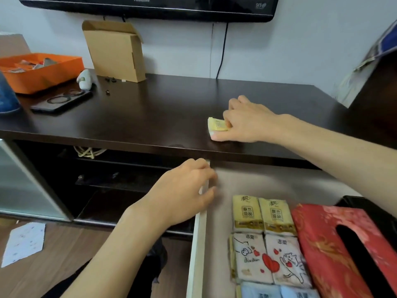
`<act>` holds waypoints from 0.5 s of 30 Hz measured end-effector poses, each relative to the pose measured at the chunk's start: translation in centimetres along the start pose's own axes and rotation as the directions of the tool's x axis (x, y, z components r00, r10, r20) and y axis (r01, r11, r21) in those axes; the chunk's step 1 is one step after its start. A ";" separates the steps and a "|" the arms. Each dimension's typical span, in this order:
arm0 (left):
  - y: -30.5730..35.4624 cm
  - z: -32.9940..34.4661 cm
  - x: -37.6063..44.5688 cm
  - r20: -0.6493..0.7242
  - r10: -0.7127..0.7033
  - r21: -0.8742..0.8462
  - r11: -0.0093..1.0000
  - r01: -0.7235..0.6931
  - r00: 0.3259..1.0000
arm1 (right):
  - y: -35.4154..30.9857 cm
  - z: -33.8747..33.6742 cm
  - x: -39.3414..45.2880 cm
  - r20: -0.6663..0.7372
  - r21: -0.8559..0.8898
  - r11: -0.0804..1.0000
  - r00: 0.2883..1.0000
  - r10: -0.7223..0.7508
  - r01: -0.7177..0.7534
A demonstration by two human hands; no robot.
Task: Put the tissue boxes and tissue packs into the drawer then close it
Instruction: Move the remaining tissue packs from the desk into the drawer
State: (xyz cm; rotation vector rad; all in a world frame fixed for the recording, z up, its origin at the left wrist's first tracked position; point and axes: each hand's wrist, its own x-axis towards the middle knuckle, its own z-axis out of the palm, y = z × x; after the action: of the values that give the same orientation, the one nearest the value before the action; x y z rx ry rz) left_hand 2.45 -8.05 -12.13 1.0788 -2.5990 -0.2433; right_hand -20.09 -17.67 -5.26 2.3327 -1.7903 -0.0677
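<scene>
An orange tray (40,72) and a cardboard box (116,51) sit far left on the dark cabinet top (150,117). The left hand (182,196) curls loosely over the open drawer's white side wall (198,244), gripping nothing. The right hand (247,123) pinches a yellow tissue pack (216,124) on the top. Tissue packs (266,239) and a red tissue box (335,250) lie in the drawer

Lighting: even, soft indoor light, moderately bright. Glare: dull sheen across the dark table (161,117). Shadows: faint; deep under the table's front edge. Distortion: wide-angle bowing at the edges, television (148,6) curved. Sharpness: slightly soft overall; left hand (182,194) fingertips motion-blurred.
</scene>
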 end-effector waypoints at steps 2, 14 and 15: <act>1.2 0.8 0.5 0.070 0.070 -0.017 0.997 -0.069 0.995 | 0.5 -0.3 -1.1 0.034 0.123 0.992 0.999 -0.028 0.024; 4.5 4.2 2.4 0.226 0.162 0.071 0.981 -0.182 0.961 | 2.7 0.4 -14.9 -0.029 0.425 0.904 0.998 0.056 -0.039; 4.4 4.1 2.4 0.229 0.157 0.064 0.982 -0.176 0.961 | 2.6 0.7 -16.5 0.003 0.390 0.920 0.999 0.050 -0.047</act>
State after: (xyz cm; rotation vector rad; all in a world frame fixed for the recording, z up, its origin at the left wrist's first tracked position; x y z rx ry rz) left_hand -3.55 -6.53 -14.22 0.8966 -2.9060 -0.2297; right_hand -27.02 -2.57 -6.91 2.5361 -2.0108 0.3365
